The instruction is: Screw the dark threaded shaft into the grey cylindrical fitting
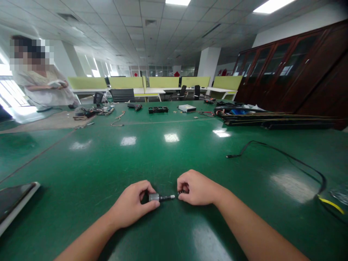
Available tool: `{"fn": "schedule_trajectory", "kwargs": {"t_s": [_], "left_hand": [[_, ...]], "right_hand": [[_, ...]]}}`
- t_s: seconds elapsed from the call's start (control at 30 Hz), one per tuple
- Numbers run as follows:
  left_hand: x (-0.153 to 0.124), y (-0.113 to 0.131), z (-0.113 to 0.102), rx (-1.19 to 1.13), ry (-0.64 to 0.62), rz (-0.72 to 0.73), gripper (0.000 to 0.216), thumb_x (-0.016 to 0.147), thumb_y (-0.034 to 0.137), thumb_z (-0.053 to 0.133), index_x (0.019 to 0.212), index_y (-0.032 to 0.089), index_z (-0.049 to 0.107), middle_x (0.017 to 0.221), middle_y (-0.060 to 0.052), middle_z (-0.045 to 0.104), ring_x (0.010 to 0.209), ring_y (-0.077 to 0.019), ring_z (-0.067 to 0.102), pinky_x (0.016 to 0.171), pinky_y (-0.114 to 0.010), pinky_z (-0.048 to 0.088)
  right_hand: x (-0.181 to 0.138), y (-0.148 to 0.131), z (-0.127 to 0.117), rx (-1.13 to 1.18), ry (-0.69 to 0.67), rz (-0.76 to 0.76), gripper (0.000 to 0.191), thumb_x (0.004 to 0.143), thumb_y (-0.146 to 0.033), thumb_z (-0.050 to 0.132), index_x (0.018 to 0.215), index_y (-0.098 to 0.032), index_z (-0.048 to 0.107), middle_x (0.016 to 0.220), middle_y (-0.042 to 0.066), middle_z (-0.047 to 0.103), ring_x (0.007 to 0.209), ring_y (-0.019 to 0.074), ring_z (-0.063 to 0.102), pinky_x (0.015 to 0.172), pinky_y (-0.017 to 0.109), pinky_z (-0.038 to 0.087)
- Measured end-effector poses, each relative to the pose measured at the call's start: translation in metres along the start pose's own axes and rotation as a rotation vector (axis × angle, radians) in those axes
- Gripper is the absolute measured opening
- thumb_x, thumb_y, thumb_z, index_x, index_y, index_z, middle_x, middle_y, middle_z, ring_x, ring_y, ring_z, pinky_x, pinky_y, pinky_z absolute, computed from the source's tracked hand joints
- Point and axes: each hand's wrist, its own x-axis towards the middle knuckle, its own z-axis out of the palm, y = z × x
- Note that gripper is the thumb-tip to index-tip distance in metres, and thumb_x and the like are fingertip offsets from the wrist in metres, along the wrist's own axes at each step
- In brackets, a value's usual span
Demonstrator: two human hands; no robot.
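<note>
My left hand (132,204) grips a small grey cylinder with a stepped black shaft (164,198), which looks like a small motor. Thumb and fingers close round its body, and the silver shaft tip points right. Just beyond that tip, my right hand (199,189) is closed in a pinch on a small dark ribbed piece (181,192). Fingers cover most of that piece, so its kind cannot be made out. A narrow gap lies between the shaft tip and the piece. Both hands are low over the green tabletop (152,156).
A black cable (282,150) curves across the right side. At the left edge lies a dark flat device (16,201). Farther back are a drill-like tool (135,107), a black bracket (158,109), a silver box (187,108) and piled black strips (244,117). A person (46,79) stands back left.
</note>
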Motion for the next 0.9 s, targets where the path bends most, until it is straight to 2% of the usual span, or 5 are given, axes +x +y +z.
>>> {"fn": "schedule_trajectory", "kwargs": {"t_s": [0.23,0.4,0.57,0.67,0.9], "left_hand": [[0.000,-0.003,0.002,0.001,0.001,0.012,0.023,0.080,0.040,0.067,0.086,0.019,0.066,0.074,0.002,0.056,0.068,-0.0155,0.050,0.061,-0.024,0.033],[0.000,-0.004,0.002,0.002,0.008,0.016,0.022,0.081,0.040,0.067,0.086,0.019,0.066,0.074,0.002,0.055,0.068,-0.0155,0.049,0.061,-0.024,0.032],[-0.001,-0.006,0.003,-0.006,0.011,0.017,0.021,0.081,0.039,0.067,0.086,0.018,0.066,0.072,0.003,0.053,0.068,-0.0157,0.049,0.061,-0.024,0.032],[-0.001,-0.006,0.003,-0.009,0.008,0.021,0.021,0.081,0.038,0.068,0.086,0.018,0.066,0.072,0.003,0.053,0.068,-0.0156,0.049,0.061,-0.024,0.032],[0.001,-0.006,0.003,-0.018,0.003,0.026,0.020,0.081,0.038,0.068,0.086,0.019,0.066,0.073,0.003,0.054,0.068,-0.0156,0.049,0.061,-0.024,0.032]], "right_hand": [[0.001,-0.005,0.008,0.009,-0.008,-0.054,0.006,0.070,-0.019,0.071,0.076,-0.019,0.072,0.063,-0.003,0.062,0.057,0.0114,0.054,0.055,0.023,0.037],[0.004,-0.008,0.015,0.006,0.049,-0.103,0.007,0.072,-0.021,0.073,0.078,-0.019,0.071,0.069,-0.002,0.062,0.065,0.0131,0.056,0.062,0.024,0.040],[0.007,-0.017,0.023,0.080,0.073,-0.158,0.026,0.069,-0.009,0.067,0.093,-0.019,0.069,0.078,-0.001,0.062,0.072,0.0137,0.056,0.070,0.025,0.043],[0.008,-0.020,0.028,0.115,0.072,-0.166,0.031,0.070,-0.008,0.063,0.099,-0.020,0.066,0.082,0.000,0.063,0.074,0.0145,0.058,0.074,0.026,0.044],[0.008,-0.018,0.032,0.121,0.086,-0.136,0.021,0.074,-0.011,0.063,0.093,-0.020,0.065,0.080,0.000,0.063,0.073,0.0137,0.057,0.070,0.024,0.043]]}}
